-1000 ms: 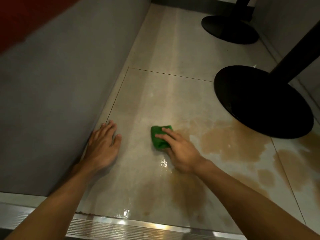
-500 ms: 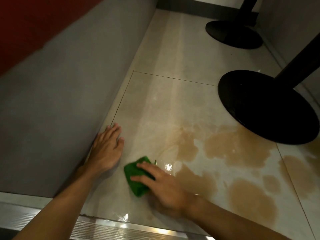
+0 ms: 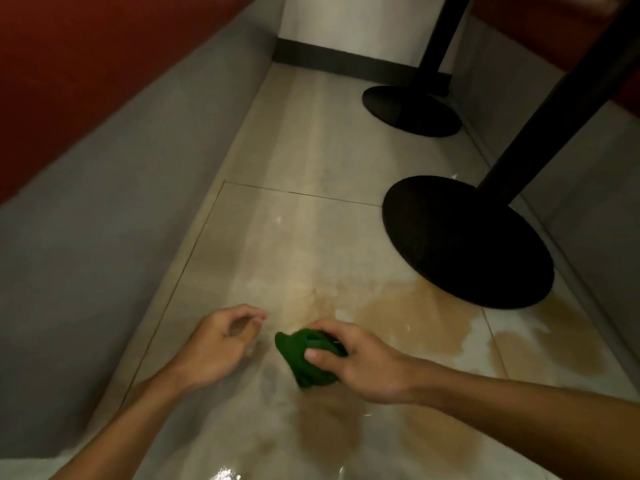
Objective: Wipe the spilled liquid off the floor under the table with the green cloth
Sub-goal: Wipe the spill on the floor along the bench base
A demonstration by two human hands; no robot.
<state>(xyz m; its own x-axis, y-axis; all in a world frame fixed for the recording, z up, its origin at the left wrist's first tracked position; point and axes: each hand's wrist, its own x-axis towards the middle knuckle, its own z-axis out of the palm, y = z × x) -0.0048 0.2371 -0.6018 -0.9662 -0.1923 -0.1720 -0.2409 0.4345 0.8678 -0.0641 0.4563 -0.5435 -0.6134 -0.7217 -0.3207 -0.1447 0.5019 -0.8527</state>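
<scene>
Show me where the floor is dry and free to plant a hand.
Free and dry: the tile strip between the grey wall and the near table base, running to the far base. Crowded and wet: brown spill beside the right hand gripping the green cloth.

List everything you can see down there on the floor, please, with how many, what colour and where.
cloth: one, green, bunched in the right hand, low centre
spill: several joined patches, brown, on the floor from centre out to the right, reaching the near base
floor: beige tiles, glossy, running away down the middle
table bases: two, black, round, each with a black pole; one near right, one far right
side panel: one, grey, along the left, red above it
left hand: one, empty, fingers curled, left of the cloth
right hand: one, gripping the cloth
</scene>
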